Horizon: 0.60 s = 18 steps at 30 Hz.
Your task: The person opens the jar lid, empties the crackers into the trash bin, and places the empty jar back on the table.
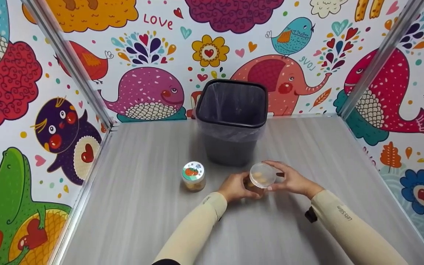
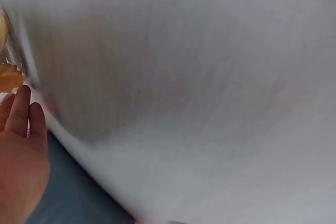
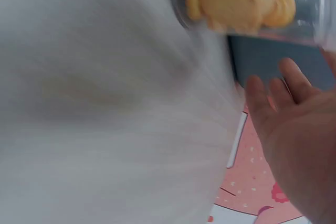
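In the head view my left hand [image 1: 237,187] grips the body of a clear plastic jar [image 1: 257,190] of yellowish cookies, slightly tilted above the table. My right hand [image 1: 292,180] spans the translucent lid [image 1: 263,176], thumb on the near side and a finger on the far side. The right wrist view shows the cookies [image 3: 236,1] through the jar wall, with several fingers of that hand stretched out beside it. Only the jar's edge and part of my left hand [image 2: 21,171] appear in the left wrist view.
A second jar [image 1: 194,184] with a green-and-white printed lid stands left of my hands. Behind them is a black bin [image 1: 230,147] lined with a clear bag. Metal-framed panels with cartoon animals enclose the grey table [image 1: 142,165] at the back and sides.
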### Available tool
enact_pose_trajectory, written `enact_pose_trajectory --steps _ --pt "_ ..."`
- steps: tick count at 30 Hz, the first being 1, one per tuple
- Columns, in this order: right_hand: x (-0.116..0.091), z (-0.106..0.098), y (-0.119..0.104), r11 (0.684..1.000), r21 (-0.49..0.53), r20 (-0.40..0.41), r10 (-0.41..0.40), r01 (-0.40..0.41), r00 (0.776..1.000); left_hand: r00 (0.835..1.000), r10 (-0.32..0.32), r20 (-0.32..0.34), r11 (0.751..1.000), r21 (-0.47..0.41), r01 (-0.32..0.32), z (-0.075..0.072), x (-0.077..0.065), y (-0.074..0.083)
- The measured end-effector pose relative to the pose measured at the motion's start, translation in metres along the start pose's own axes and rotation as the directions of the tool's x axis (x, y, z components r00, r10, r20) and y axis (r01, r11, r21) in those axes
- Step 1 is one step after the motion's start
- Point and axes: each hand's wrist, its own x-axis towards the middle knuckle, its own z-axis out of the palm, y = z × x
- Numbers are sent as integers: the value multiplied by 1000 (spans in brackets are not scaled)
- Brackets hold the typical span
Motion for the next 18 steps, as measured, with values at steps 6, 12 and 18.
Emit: enact_pose_trajectory --steps 6,12,18 --pt "0 -4 -12 1000 -25 41 17 -16 999 1000 5 13 1000 -7 -5 0 0 2" --pt "-9 18 -5 1000 -18 -135 22 -25 991 1000 -3 12 1000 -7 3 0 1 0" --pt "-15 30 -30 1000 -23 -232 -6 0 973 1000 9 11 1000 -16 -9 0 2 1"
